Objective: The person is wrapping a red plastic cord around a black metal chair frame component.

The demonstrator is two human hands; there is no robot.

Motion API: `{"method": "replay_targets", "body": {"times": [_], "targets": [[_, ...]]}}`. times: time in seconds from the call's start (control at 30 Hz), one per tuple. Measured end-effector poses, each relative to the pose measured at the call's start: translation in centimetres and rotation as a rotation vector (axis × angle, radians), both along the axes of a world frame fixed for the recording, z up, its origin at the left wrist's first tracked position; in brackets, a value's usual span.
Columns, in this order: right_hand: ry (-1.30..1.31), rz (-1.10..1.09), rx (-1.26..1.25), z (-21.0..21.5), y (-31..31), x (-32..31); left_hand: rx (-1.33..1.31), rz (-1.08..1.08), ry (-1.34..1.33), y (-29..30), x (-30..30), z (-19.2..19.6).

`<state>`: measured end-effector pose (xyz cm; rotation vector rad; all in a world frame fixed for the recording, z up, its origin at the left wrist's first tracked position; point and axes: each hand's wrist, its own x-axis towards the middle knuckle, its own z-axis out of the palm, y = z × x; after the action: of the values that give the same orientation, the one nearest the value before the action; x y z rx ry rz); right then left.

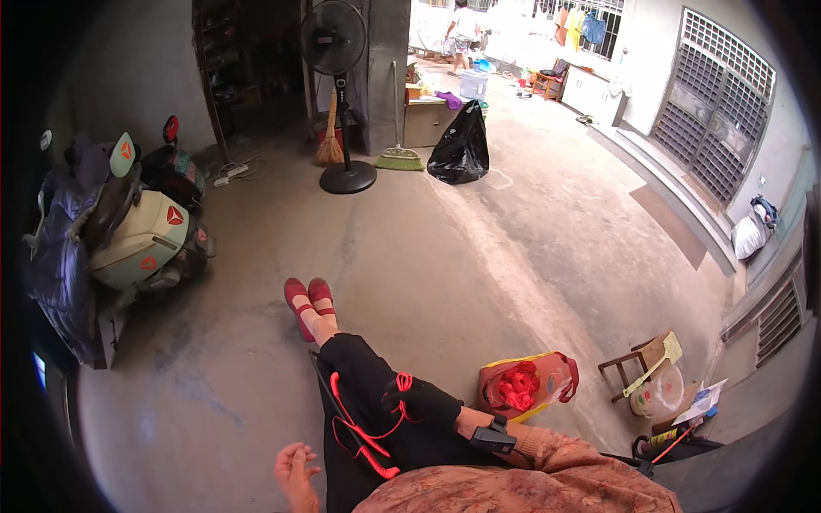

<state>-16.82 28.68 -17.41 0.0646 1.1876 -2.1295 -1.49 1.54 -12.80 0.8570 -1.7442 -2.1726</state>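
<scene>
Head view: gloved right hand (419, 400) grips red cord (368, 432), left hand (295, 470) open.

A parked scooter (141, 235) under a dark cover stands at the left on the concrete floor (445, 248). A black pedestal fan (338, 94) rises at the far wall, with a straw broom (329, 141) just beside it and a green broom (399, 156) near a full black rubbish bag (462, 145). A small wooden stool (637, 363) sits at the right, touching a clear plastic bag (663, 393).
</scene>
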Motion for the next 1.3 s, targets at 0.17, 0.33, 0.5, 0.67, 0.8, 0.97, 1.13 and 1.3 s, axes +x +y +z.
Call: {"method": "replay_targets", "body": {"times": [0.17, 0.33, 0.5, 0.67, 0.8, 0.97, 1.13, 1.3], "targets": [[-0.079, -0.052, -0.141, 1.3, 0.0, 0.5, 0.088, -0.157, 0.108, 3.7, -0.6, 1.5], [-0.023, -0.092, -0.05, 0.8, 0.2, 1.0, 0.198, -0.24, 0.102, 5.9, -0.7, -0.2], [-0.008, -0.08, 0.032, 1.2, 0.1, 0.8, 0.224, -0.262, 0.078, 5.4, -0.5, -1.5], [-0.024, -0.082, -0.106, 0.7, 0.4, 0.8, 0.222, -0.273, 0.067, 5.5, -0.7, -1.8], [-0.022, -0.075, -0.136, 0.8, 0.5, 0.8, 0.207, -0.282, 0.059, 5.5, -0.8, -2.0], [0.008, -0.072, -0.168, 0.1, 0.4, 1.3, 0.206, -0.297, 0.05, 5.0, -0.2, -2.5], [-0.011, -0.089, -0.123, 0.5, 0.4, 2.3, 0.183, -0.272, 0.032, 5.2, 0.8, -2.3], [-0.027, -0.119, 0.268, 2.1, -0.1, 1.1, 0.133, -0.286, -0.089, 5.4, -0.1, -0.2]]}}
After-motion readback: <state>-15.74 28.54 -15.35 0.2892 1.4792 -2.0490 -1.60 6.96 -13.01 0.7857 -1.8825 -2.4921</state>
